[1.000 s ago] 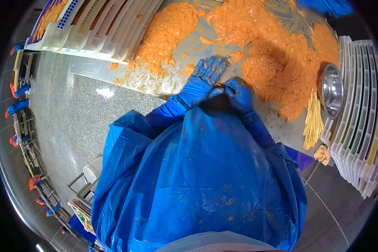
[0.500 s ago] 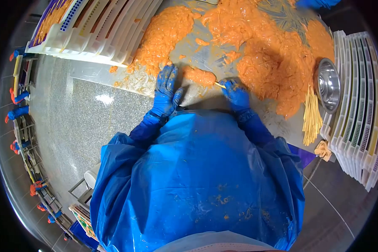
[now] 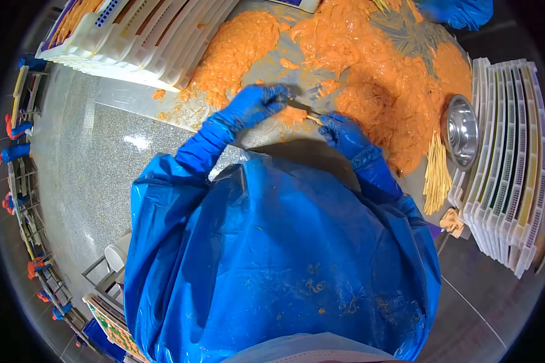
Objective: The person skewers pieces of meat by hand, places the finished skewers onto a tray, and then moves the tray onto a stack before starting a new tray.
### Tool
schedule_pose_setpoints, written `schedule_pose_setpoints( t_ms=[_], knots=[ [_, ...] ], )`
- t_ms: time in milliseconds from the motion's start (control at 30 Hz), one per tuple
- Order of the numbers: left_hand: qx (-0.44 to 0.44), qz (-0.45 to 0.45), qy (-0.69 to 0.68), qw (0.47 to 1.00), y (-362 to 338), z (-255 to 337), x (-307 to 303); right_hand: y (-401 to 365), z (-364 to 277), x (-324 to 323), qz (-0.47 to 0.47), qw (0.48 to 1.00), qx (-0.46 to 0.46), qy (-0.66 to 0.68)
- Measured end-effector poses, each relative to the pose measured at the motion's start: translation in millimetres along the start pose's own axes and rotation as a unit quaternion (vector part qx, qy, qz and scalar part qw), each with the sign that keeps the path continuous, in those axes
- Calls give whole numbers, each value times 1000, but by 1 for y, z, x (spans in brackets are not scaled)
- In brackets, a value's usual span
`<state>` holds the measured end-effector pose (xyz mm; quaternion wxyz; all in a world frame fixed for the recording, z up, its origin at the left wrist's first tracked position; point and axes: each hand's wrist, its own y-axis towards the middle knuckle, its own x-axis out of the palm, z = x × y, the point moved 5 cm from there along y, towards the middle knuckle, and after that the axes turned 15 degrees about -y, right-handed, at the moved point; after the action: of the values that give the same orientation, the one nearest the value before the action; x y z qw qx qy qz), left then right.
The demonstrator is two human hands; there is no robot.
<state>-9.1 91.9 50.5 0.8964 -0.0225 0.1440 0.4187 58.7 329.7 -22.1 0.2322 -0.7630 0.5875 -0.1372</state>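
My right hand [image 3: 342, 130], in a smeared blue glove, pinches the bare end of a thin wooden skewer [image 3: 314, 119]. Orange marinated meat [image 3: 295, 115] sits on the skewer's other part, low over the metal table [image 3: 272, 130]. My left hand [image 3: 254, 106], gloved too, has its fingers curled around the far left end of that meat and hides it. Beyond both hands spreads a large heap of orange marinated meat [image 3: 375, 91], with another mound [image 3: 236, 51] to the left.
Stacked white trays [image 3: 163, 60] stand at the upper left, and more trays [image 3: 502, 163] at the right. A steel bowl [image 3: 463, 130] and a bundle of wooden skewers [image 3: 437, 175] lie at the right edge. Another person's blue sleeve [image 3: 466, 12] shows at the top right.
My left hand has gone from lying flat beside the meat to curling over its left end. The right hand keeps hold of the skewer.
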Motion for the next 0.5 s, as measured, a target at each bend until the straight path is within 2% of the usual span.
schedule_pose_setpoints(
  t_ms=[33,100,133,167,200,233,267,300,367,400,433,467,500],
  knots=[
    [-93,-26,-62,993,0,-9,-5,-3,-2,0,-29,999,5,13],
    [-97,-6,-93,991,7,-17,-20,-10,-6,2,-61,998,12,27],
    [-17,81,105,991,9,-11,-35,-19,-19,4,-37,997,63,-34],
    [65,161,297,939,7,-2,-46,-26,-24,2,-12,989,113,-94],
    [20,178,282,943,-1,-16,-49,-26,-14,2,-12,989,114,-91],
    [18,174,282,943,-6,-17,-39,-24,-11,-7,101,968,-32,-228],
    [48,168,320,931,-16,-11,-20,-30,-19,-8,208,895,-176,-353],
    [79,162,357,916,-24,-6,-2,-28,-11,-8,207,897,-173,-351],
    [48,45,327,943,-28,-21,38,-24,-5,-4,186,917,-166,-310],
    [69,51,323,943,-26,-28,58,-20,-2,-2,184,918,-166,-309],
    [41,-4,305,952,-17,-40,79,-16,-3,4,176,890,-206,-367],
    [64,-26,308,949,-10,-39,91,-15,-5,11,167,856,-245,-423],
    [88,-47,311,945,-3,-36,102,-14,-5,12,166,857,-244,-423]
  ],
)
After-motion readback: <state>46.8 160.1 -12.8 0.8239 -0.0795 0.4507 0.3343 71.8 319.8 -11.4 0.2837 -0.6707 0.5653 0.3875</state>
